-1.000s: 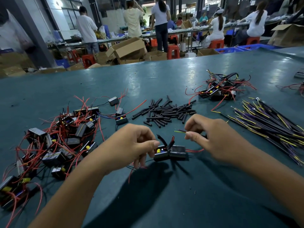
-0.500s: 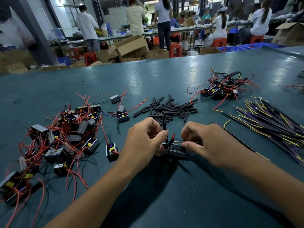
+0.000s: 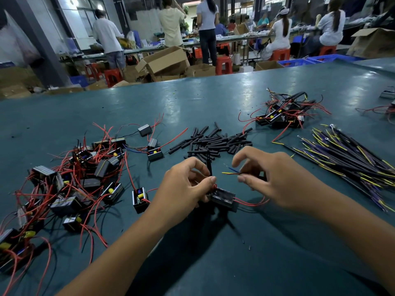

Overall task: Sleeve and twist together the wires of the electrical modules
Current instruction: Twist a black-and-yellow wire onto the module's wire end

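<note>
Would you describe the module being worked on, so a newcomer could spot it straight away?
On the teal table, look at the near middle, between the pile of black sleeves and the camera. The module lies by the left hand; unlike the heaped modules on the left, it sits alone between both hands.

I see my left hand (image 3: 188, 189) and right hand (image 3: 277, 178) bare: no gloves, rings or watch. Both forearms are uncovered; no sleeve reaches into view.

No legible text or labels.
</note>
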`<control>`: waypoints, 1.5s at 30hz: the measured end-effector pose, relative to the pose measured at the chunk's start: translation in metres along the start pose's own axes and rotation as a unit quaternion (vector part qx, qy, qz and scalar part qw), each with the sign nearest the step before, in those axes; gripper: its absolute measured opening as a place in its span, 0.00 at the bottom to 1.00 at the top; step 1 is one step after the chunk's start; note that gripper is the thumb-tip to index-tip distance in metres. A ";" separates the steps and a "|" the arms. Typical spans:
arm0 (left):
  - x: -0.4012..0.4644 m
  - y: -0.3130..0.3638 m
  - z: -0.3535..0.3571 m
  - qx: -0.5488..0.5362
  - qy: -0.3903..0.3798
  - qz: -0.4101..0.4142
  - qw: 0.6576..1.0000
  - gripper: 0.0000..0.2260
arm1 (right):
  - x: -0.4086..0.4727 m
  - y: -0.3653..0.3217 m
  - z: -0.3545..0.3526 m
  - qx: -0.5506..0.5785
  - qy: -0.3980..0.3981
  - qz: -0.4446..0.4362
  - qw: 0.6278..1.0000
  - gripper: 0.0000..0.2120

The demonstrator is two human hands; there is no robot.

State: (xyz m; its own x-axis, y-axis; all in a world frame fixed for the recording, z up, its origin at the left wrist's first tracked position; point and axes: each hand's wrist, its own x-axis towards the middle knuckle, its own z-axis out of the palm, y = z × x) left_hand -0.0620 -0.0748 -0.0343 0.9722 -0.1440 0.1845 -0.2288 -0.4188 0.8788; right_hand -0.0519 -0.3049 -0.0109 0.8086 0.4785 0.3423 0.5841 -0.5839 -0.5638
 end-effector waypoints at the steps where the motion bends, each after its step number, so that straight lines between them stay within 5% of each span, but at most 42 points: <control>1: 0.000 0.000 0.000 0.004 -0.001 0.002 1.000 0.06 | 0.000 -0.002 0.000 -0.001 -0.002 -0.012 1.000 0.12; 25: -0.001 0.005 -0.011 -0.016 -0.012 0.040 0.999 0.05 | -0.002 -0.007 0.011 0.072 0.024 0.020 0.997 0.05; 30: -0.009 0.023 -0.025 0.074 0.044 0.163 0.983 0.08 | -0.001 -0.006 0.011 0.093 0.042 0.048 0.994 0.05; 35: -0.019 0.042 -0.022 0.151 0.121 0.317 0.929 0.08 | -0.002 -0.010 0.009 0.121 0.048 0.038 0.991 0.06; 45: -0.026 0.048 -0.005 0.251 0.144 0.301 0.909 0.14 | -0.004 -0.022 0.004 0.229 0.075 0.003 0.970 0.02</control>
State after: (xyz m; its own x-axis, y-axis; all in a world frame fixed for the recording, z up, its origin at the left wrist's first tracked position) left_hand -0.0979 -0.0869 0.0047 0.6196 -0.2714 0.7366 -0.6465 -0.7086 0.2827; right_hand -0.0680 -0.2916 -0.0031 0.8332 0.3550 0.4240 0.5145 -0.2168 -0.8296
